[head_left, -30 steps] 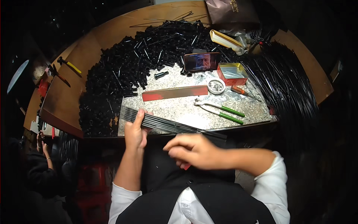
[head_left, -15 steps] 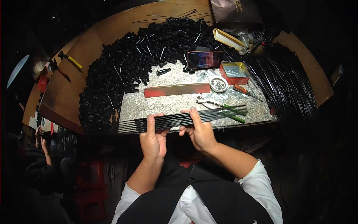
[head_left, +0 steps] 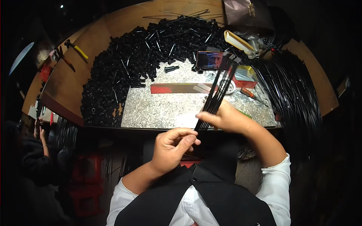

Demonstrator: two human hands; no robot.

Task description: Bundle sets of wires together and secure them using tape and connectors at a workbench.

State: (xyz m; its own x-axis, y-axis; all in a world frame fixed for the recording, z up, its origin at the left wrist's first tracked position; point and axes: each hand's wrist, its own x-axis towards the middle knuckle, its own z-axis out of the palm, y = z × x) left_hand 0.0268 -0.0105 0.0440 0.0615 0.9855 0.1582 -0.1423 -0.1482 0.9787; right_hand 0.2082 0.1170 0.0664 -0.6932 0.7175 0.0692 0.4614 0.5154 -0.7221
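A bundle of several thin black rods [head_left: 214, 98] stands steeply tilted over the worktop, its upper ends blurred and leaning away to the right. My right hand [head_left: 230, 117] is closed around the lower half of the bundle, thumb across the near side. My left hand [head_left: 170, 147] is at the rods' bottom ends with fingers curled and fingertips together against them. Beyond the bundle lies a long red and dark bar [head_left: 171, 89] on the speckled board [head_left: 151, 109]. Behind the rods, a small white round dish [head_left: 231, 88] is partly hidden. The green-handled pliers are mostly covered.
A big heap of black tubular parts [head_left: 113, 71] fills the left and back. Many black rods [head_left: 290, 79] lie at right. Nearby are a phone [head_left: 209, 60], red box [head_left: 245, 83], orange-handled screwdriver [head_left: 249, 93] and yellow-handled pincers [head_left: 78, 51]. Another person's hands [head_left: 40, 132] show far left.
The rods have swung from lying level between both hands to steeply upright. My right hand has moved right around them; my left has dropped to their lower ends.
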